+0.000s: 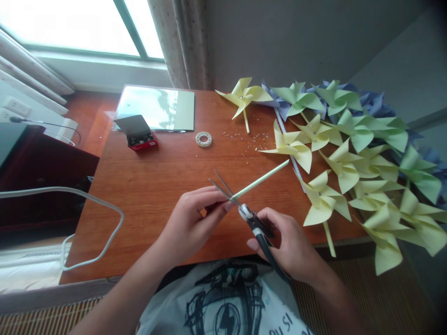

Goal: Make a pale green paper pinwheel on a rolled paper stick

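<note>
While the left hand pinches it, the straw points up-right.

The scene is lit by daylight from the window, which is blown out to white. Left of the window's glare a pale sheet on the bench is washed by a bright reflection. Soft, faint shadows are cast on the bench away from the window. The wall to the right of the window is left dim and grey. Straight lines are bowed toward the frame edges, and the corners are darkened and slightly blurred.
</note>
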Motion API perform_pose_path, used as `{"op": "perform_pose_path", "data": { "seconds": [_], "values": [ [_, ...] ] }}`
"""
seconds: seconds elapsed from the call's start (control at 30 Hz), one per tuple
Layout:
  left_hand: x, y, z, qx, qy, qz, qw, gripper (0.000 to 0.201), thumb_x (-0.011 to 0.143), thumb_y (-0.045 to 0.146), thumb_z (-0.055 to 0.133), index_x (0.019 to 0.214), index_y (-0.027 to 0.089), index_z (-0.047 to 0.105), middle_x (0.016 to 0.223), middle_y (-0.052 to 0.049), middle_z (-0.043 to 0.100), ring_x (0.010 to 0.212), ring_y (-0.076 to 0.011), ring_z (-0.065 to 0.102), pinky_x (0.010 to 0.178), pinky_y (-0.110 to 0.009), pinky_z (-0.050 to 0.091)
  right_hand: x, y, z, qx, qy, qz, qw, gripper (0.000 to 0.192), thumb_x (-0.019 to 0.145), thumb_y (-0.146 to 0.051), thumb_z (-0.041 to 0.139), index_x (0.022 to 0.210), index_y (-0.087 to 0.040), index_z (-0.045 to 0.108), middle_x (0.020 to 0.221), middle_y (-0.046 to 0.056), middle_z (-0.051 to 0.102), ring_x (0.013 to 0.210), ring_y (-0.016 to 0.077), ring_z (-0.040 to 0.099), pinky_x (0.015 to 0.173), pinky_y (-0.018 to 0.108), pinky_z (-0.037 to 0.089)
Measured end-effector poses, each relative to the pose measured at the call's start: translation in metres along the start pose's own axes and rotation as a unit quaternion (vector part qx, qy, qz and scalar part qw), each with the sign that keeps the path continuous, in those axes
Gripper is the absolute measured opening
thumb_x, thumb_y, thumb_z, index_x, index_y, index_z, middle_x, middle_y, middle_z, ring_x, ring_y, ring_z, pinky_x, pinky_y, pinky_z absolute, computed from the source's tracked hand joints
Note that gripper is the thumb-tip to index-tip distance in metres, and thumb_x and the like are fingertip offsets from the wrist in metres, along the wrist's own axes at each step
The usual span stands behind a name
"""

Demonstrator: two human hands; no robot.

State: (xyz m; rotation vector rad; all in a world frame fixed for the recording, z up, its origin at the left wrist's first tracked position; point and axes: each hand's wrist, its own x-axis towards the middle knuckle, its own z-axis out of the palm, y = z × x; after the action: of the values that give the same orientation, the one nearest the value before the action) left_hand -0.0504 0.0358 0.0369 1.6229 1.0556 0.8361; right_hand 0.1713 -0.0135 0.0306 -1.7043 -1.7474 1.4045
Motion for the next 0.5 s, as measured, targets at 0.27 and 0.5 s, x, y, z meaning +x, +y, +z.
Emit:
{"op": "perform_pose_path", "data": {
  "seconds": [0.27, 0.5],
  "values": [
    [0.0031, -0.0058, 0.0031, -0.072, 0.021, -0.070, 0.995, 0.016, 0.092, 0.026, 0.065, 0.085, 0.015, 0.075, 0.073, -0.001, 0.063, 0.066, -0.0122, 0.051, 0.060, -0.022, 0.040, 0.0096, 0.0019, 0.0004, 0.003, 0.005, 0.007, 1.000, 0.028, 0.077, -0.037, 0.079, 0.082, -0.021, 0.056, 0.070, -0.005, 0.053, 0.063, 0.0134, 0.048, 0.059, 0.026, 0.040],
    [0.0078, -0.0091, 0.0035, -0.024, 0.018, -0.039, 0.999, 0.019, 0.094, 0.022, 0.062, 0.079, 0.015, 0.070, 0.070, 0.000, 0.060, 0.064, -0.0112, 0.048, 0.061, -0.022, 0.039, 0.0092, -0.0072, -0.0003, -0.002, -0.007, 0.013, 1.000, 0.029, 0.080, -0.039, 0.077, 0.084, -0.021, 0.054, 0.073, -0.004, 0.055, 0.065, 0.0146, 0.050, 0.061, 0.028, 0.040]
  ]
}}
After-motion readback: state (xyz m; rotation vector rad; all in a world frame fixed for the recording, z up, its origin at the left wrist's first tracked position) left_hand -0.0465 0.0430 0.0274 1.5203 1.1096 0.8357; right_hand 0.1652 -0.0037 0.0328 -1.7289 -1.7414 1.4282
